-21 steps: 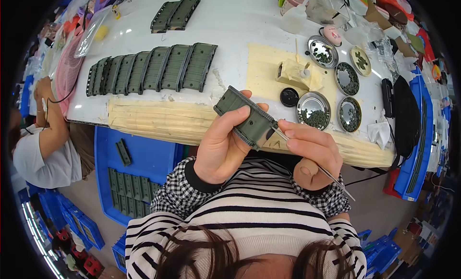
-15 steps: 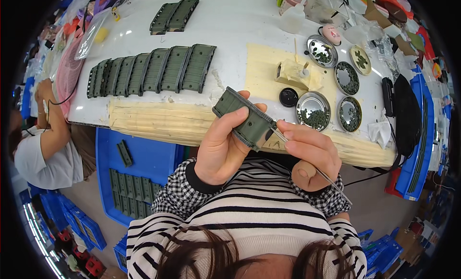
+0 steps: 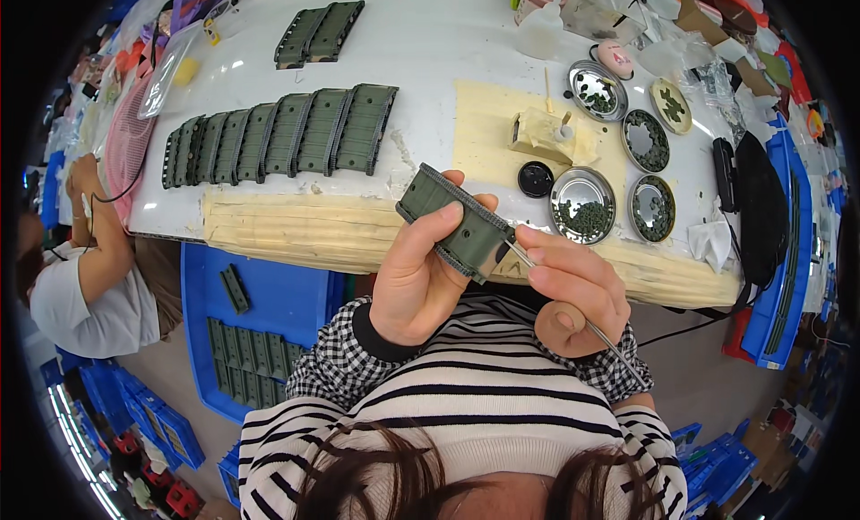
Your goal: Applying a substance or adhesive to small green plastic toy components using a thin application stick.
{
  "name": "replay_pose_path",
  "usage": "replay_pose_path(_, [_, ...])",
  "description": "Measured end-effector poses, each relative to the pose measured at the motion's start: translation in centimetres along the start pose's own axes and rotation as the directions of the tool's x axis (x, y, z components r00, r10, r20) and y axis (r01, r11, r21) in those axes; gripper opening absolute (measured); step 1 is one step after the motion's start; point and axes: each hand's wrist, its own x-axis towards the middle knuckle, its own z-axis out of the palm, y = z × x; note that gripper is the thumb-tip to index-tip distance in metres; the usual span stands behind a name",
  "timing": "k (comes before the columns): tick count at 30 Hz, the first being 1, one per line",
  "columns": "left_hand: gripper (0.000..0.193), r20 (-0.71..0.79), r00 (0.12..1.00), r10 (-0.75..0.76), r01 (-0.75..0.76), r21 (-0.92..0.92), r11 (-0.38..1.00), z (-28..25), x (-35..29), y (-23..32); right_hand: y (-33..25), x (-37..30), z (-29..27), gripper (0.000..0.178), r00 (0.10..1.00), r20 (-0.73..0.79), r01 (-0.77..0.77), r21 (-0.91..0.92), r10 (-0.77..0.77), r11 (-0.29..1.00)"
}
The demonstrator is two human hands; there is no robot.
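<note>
My left hand [image 3: 419,274] is closed around a dark green ribbed model piece [image 3: 454,223], held tilted above the table's front edge with the thumb on its face. Between the fingers of my right hand [image 3: 582,287] is a thin metal rod-like tool [image 3: 613,343]. Its tip end meets the lower right end of the piece, partly covered by my fingers. Wrapped around one right finger is a tan bandage. Beyond my hands, a row of similar green pieces [image 3: 285,130] lies on the white table, and a smaller group [image 3: 319,34] lies farther back.
Round metal dishes [image 3: 582,206] of small green parts stand at the right, beside a small black dish [image 3: 535,179] and a tape-covered block holder [image 3: 540,135]. A blue bin [image 3: 260,292] with more green pieces is below left. Another person [image 3: 94,292] sits at the far left.
The view has shifted very slightly. My right hand and the tool have moved a little left; the green piece stays in my left hand.
</note>
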Motion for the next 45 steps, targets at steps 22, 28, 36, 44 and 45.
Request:
replay_pose_path(22, [0.042,-0.107,0.989,0.098,-0.052,0.372,0.927,1.2,0.0,1.0,4.0,-2.3,-5.2,0.009,0.929,-0.155,-0.371,-0.385,0.337,0.845])
replay_pose_path(28, [0.057,-0.046,0.988,0.146,-0.103,0.501,0.859,1.9,-0.1,0.9,4.0,-2.1,-5.1,0.009,0.929,-0.151,-0.369,-0.406,0.337,0.836])
replay_pose_path(36, [0.028,0.060,0.997,0.048,-0.075,0.623,0.779,1.7,0.0,0.7,3.5,-1.8,-5.2,0.011,0.935,-0.140,-0.353,-0.363,0.324,0.862])
replay_pose_path(44, [0.029,0.124,0.935,-0.331,0.264,0.378,0.887,1.3,0.8,-0.7,0.6,1.6,-3.0,0.012,0.975,0.034,-0.218,-0.022,0.219,0.976])
replay_pose_path(45, [0.029,0.106,0.943,-0.315,0.258,0.365,0.895,1.5,0.7,-0.8,0.6,1.8,-2.8,0.012,0.974,0.055,-0.220,-0.018,0.221,0.975])
